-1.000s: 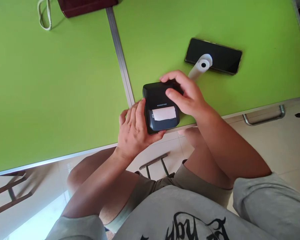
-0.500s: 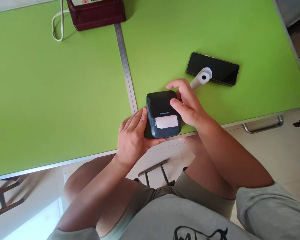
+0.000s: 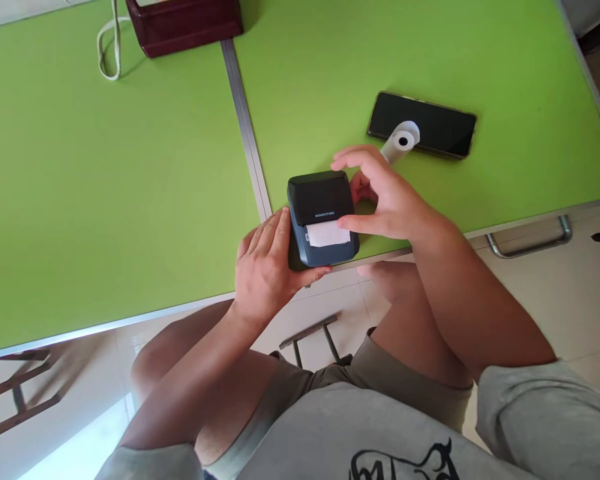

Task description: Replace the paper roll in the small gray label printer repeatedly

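Observation:
A small dark blue label printer [image 3: 322, 256] with a black lid lies at the near edge of the green table. From its front slot sticks a short strip of white paper [image 3: 328, 234]. My left hand [image 3: 264, 263] grips the printer, its fingers against the left side and its thumb along the front. My right hand [image 3: 380, 193] is spread at the printer's right side. Its thumb tip is over the strip's right end, by the lid edge; whether it presses there I cannot tell. Beyond that hand stands a white paper roll [image 3: 399, 143], partly hidden by the fingers.
A black phone [image 3: 440, 129] lies behind the paper roll. At the back left is a dark red box [image 3: 187, 30] with a white cord [image 3: 100, 50]. A metal strip [image 3: 245, 120] crosses the green table [image 3: 130, 200]. A metal handle [image 3: 530, 250] juts from the near edge.
My right thumb has come down from the lid to the paper strip, with the fingers still apart. My left hand stays on the printer. The whole view has shifted slightly.

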`<state>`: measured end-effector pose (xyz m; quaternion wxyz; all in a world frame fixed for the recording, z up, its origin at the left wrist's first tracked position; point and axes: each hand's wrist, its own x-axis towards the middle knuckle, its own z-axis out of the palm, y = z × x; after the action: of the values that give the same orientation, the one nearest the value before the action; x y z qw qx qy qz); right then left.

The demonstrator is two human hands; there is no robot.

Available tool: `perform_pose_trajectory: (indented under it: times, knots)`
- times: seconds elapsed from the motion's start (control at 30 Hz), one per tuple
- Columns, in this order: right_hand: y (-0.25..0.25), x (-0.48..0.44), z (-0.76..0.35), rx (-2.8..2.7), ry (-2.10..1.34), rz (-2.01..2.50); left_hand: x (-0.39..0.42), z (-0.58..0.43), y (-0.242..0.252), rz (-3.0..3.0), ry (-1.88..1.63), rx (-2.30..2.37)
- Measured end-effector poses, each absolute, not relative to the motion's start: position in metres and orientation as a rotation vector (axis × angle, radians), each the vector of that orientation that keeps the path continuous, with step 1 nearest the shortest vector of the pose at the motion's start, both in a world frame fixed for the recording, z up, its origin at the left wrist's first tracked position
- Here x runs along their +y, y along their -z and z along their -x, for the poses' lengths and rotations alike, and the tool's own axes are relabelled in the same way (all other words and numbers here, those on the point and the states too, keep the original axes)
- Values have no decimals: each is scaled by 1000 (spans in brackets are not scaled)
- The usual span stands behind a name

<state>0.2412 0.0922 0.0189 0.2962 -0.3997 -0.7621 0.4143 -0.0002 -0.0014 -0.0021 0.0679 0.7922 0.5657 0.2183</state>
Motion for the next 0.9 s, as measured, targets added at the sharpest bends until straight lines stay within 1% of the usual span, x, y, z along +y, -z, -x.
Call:
perform_pose_trajectory:
  times: [0.17, 0.4, 0.53, 0.63, 0.77, 0.9]
  knots:
    - [-29, 88, -231, -1905, -763, 1207, -1, -1, 4, -2394, -641, 1756]
    - [-38, 79, -215, -1813, -589, 1324, -2, 0, 3, -2418, -672, 1699]
    - [-47, 78, -213, -2113, -411, 1347, -2, 0, 2, -2419, -672, 1680]
    - [-61, 78, -209, -2373, -299, 1445, -1, 1, 1, -2429, -675, 1657]
    - [-79, 83, -201, -2625, -361, 1630, -1, 1, 0, -2453, -701, 1643]
    - [-82, 90, -195, -2702, -404, 1678, -1, 1, -1, -2454, -701, 1637]
